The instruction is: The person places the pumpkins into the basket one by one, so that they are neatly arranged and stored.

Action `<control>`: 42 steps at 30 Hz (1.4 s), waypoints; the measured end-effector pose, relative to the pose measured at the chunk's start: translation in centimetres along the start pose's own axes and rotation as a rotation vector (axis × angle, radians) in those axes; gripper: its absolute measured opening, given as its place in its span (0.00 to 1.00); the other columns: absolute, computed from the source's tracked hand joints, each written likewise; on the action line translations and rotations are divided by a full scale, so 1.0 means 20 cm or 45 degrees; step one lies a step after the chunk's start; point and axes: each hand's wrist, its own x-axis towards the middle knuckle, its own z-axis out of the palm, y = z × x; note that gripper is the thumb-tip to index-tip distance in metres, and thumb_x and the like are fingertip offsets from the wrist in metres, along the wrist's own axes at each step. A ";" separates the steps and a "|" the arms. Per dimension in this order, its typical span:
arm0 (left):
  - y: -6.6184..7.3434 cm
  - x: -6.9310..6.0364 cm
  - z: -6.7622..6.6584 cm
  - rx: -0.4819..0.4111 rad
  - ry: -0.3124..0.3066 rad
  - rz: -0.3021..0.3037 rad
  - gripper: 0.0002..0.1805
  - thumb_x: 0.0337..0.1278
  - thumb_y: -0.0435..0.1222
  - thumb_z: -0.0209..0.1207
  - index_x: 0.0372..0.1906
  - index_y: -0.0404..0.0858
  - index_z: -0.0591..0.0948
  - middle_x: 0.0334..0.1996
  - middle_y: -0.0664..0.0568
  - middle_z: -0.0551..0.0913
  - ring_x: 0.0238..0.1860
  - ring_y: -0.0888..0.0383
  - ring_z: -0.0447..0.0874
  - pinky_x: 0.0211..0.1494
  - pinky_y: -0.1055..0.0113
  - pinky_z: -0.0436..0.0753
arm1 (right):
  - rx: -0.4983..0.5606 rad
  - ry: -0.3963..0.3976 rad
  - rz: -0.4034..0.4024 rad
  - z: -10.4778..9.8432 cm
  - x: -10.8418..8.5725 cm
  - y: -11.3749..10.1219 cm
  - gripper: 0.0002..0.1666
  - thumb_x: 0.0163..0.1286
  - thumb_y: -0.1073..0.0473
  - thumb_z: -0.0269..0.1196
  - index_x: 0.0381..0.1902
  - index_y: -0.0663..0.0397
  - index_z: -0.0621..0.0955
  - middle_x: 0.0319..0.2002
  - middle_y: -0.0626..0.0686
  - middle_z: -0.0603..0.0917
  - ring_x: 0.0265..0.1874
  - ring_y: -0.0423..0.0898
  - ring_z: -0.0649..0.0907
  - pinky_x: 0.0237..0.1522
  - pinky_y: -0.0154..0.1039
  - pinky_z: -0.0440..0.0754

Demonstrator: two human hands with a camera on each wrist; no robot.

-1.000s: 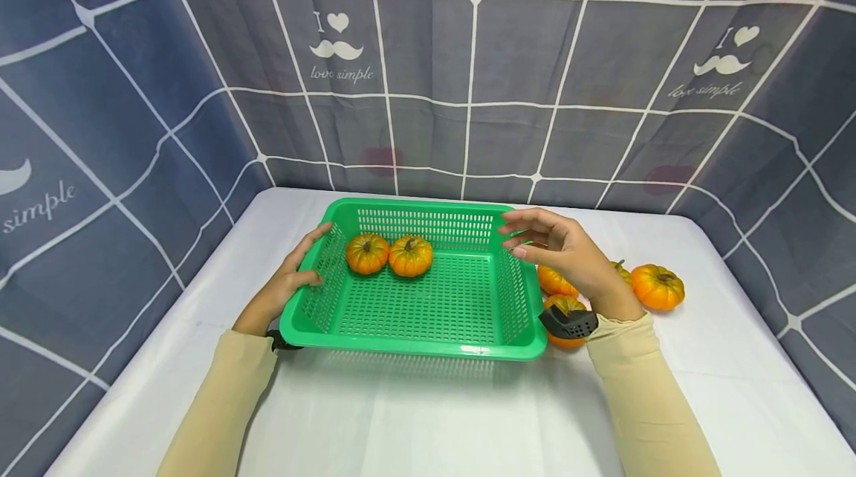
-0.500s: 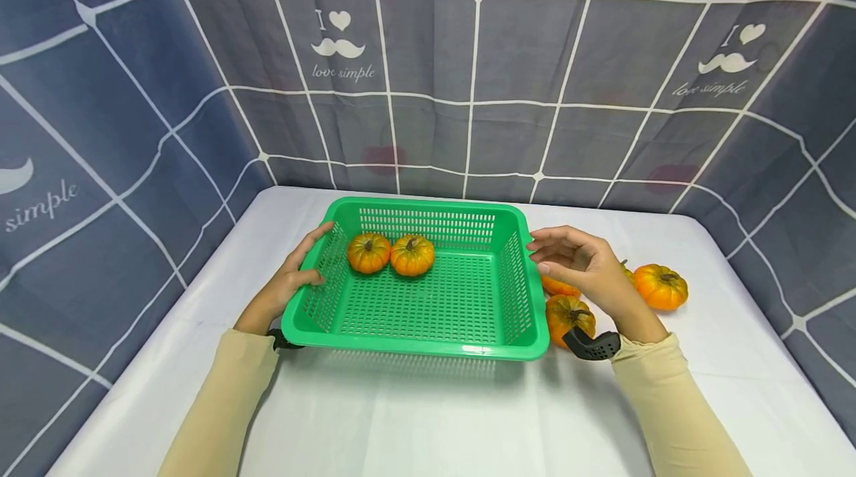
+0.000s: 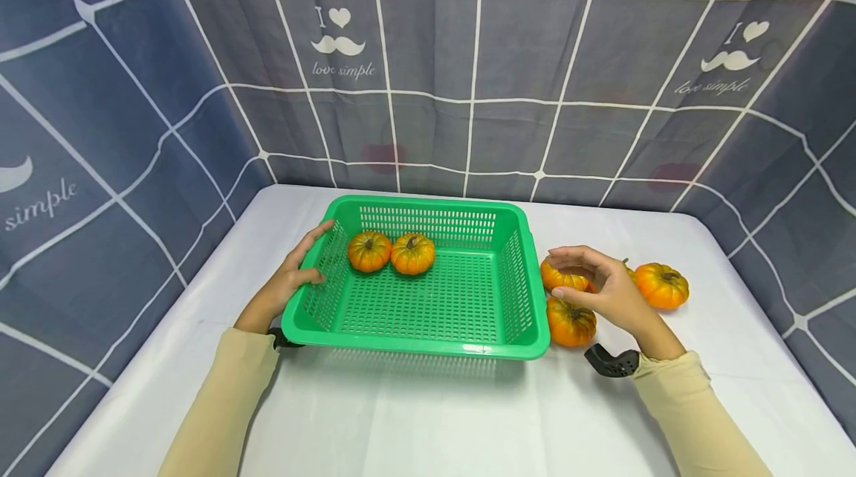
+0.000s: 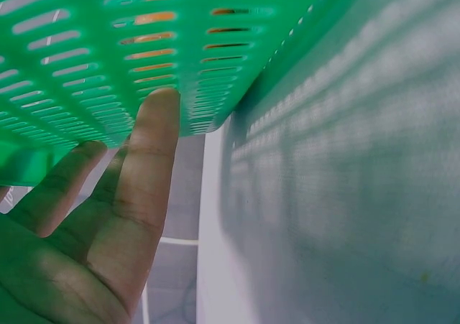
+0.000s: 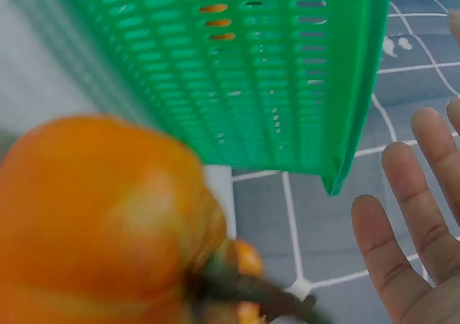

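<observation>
A green plastic basket (image 3: 414,348) with slotted walls sits mid-table. Two small orange pumpkins (image 3: 412,253) lie side by side in its far left part. At the basket's left rim, my left hand (image 3: 284,287) holds on, thumb over the rim; the left wrist view shows its fingers (image 4: 147,162) against the outer wall. My right hand (image 3: 605,287), fingers loosely bent and apart, hovers over the pumpkins right of the basket, holding nothing. One pumpkin (image 3: 571,322) lies near its thumb; another pumpkin (image 3: 560,278) is partly covered by the hand.
Farther right lies one more pumpkin (image 3: 660,286), with a stem of another showing behind the right hand. A white cloth (image 3: 428,417) covers the table. Grey checked curtains (image 3: 428,128) hang at the back and both sides.
My right hand has moved from above the basket's right rim, rightward and nearer, to over the loose pumpkins. The left hand and the basket have stayed in place.
</observation>
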 end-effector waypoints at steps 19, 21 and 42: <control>0.01 0.00 0.00 -0.036 -0.003 -0.008 0.56 0.53 0.21 0.50 0.90 0.46 0.49 0.86 0.36 0.47 0.54 0.46 0.76 0.44 0.62 0.86 | -0.371 -0.163 0.094 -0.15 -0.17 0.08 0.33 0.61 0.75 0.76 0.65 0.71 0.81 0.57 0.52 0.86 0.55 0.37 0.83 0.59 0.26 0.79; 0.01 0.00 0.00 -0.041 -0.007 -0.012 0.56 0.53 0.21 0.49 0.90 0.46 0.49 0.86 0.35 0.47 0.54 0.46 0.76 0.44 0.62 0.86 | -0.419 -0.181 0.099 -0.17 -0.18 0.08 0.35 0.59 0.73 0.78 0.65 0.69 0.81 0.59 0.49 0.85 0.56 0.36 0.83 0.59 0.26 0.79; 0.02 0.00 0.01 -0.013 0.010 0.003 0.56 0.53 0.21 0.50 0.90 0.45 0.49 0.87 0.38 0.45 0.58 0.43 0.71 0.45 0.63 0.84 | -0.527 -0.364 0.213 -0.24 -0.25 0.15 0.47 0.55 0.65 0.83 0.71 0.66 0.77 0.63 0.66 0.83 0.53 0.32 0.82 0.50 0.37 0.85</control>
